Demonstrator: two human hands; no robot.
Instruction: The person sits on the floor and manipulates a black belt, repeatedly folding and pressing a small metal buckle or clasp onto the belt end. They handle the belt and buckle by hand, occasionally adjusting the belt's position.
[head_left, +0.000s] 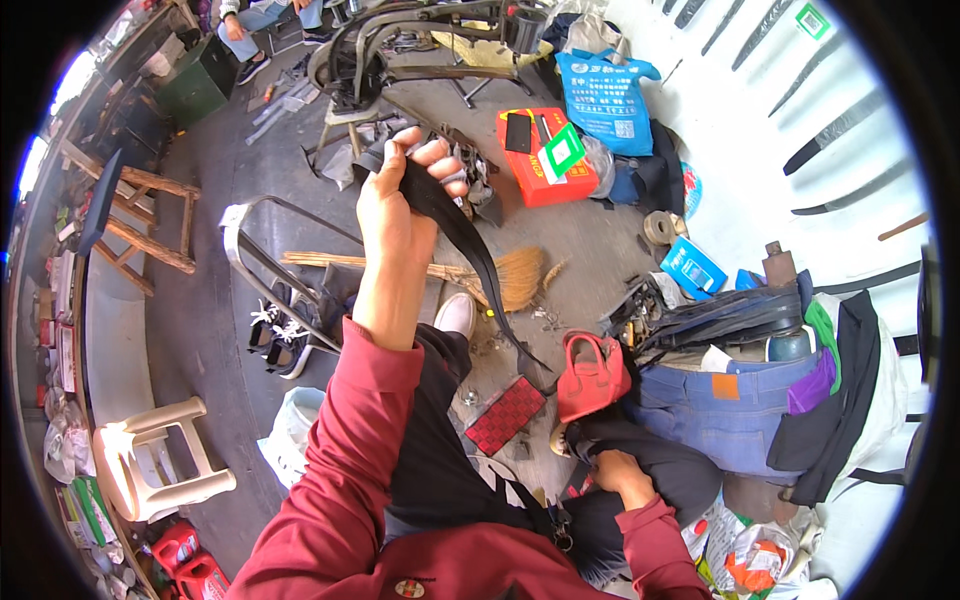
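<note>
My left hand (405, 180) is raised in front of me, closed on a long black strap (469, 240) that looks like leather or fabric. The strap hangs down to the right and narrows to a thin end near the floor. Low over my right thigh, my right hand (621, 474) is curled beside a dark object with a little red on it; whether it grips this, I cannot tell. A small red handbag (592, 382) stands beyond that hand, and a red and black checked wallet or case (506, 416) lies left of the bag.
A straw broom (517, 277) lies past my shoe. Denim trousers (720, 412) and black straps (720, 319) cover the right-hand stand. Behind are a red box (544, 161) and a metal machine (367, 67). Dark sneakers (289, 337), a metal frame (240, 232) and a plastic stool (165, 465) stand left. A seated person (259, 34) is far off.
</note>
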